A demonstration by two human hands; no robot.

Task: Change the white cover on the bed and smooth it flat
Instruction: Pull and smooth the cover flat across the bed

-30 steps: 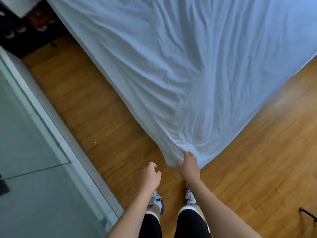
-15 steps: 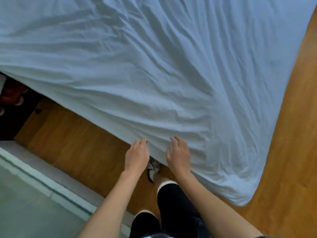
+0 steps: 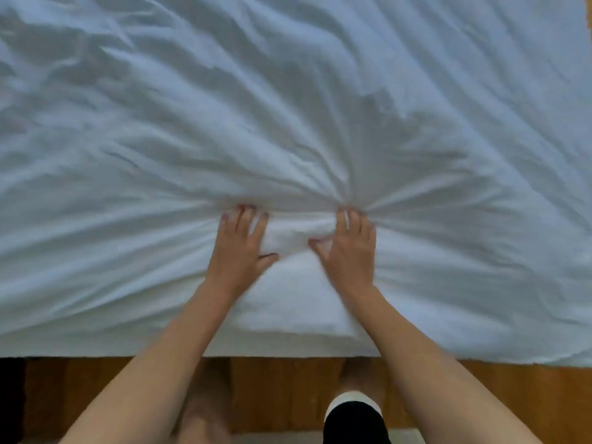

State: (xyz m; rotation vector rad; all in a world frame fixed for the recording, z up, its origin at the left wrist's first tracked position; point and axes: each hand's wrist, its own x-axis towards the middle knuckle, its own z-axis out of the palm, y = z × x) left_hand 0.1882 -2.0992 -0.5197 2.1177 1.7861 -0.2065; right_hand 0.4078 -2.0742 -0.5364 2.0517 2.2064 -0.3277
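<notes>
Position: one second ago I stood at the corner of the bed with the right hand (image 3: 349, 248) on the hanging corner of the white cover (image 3: 288, 123); now I face the long edge, and the wooden floor (image 3: 288, 389) shows only as a strip below.
Hands: both hands have come up from the edge and lie palm down on top of the cover, near each other but apart.
Left hand (image 3: 238, 245): fingers straight and a little spread, thumb out to the side, pressing the cloth.
Right hand: fingers straight and close together, thumb out, also pressing.
Cover: it lies over the whole bed, its edge hanging down the near side. Folds run out like a fan from both hands, with a small bunch between them.
Meaning: I judge the cover is already on, and the smoothing has begun; many wrinkles remain further up.
</notes>
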